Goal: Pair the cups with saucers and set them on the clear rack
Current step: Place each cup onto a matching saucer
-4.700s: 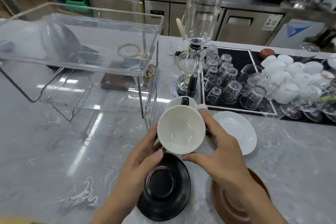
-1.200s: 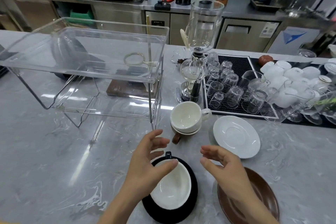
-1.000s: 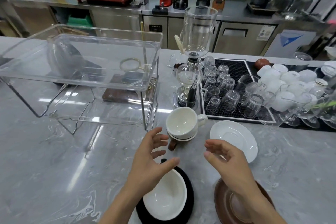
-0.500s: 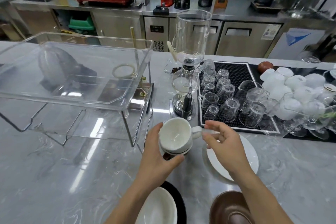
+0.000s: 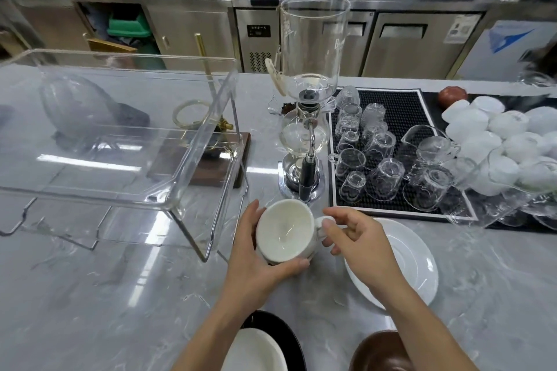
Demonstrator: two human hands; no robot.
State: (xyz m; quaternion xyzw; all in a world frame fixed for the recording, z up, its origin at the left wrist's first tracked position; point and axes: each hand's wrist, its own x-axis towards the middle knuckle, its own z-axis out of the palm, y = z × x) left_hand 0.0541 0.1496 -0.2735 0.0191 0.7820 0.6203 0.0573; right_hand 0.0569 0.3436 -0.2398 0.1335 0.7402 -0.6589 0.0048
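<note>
A white cup (image 5: 284,230) sits in the middle of the counter, held from both sides. My left hand (image 5: 256,256) wraps its left wall and base, and my right hand (image 5: 358,238) pinches its handle. A white saucer (image 5: 413,262) lies just right of it, partly under my right hand. At the bottom edge another white cup (image 5: 253,351) rests on a black saucer (image 5: 286,331), and a brown saucer (image 5: 376,349) lies beside it. The clear rack (image 5: 120,129) stands to the left with nothing on its shelf.
A glass siphon coffee maker (image 5: 304,129) stands right behind the held cup. A black mat (image 5: 401,99) with several upturned glasses (image 5: 373,166) and white cups (image 5: 497,135) fills the right side. A wooden board (image 5: 241,156) lies behind the rack.
Both hands left the cup set on the black saucer and reached forward to the second white cup. They now grip it, the right fingers closing on its handle.
</note>
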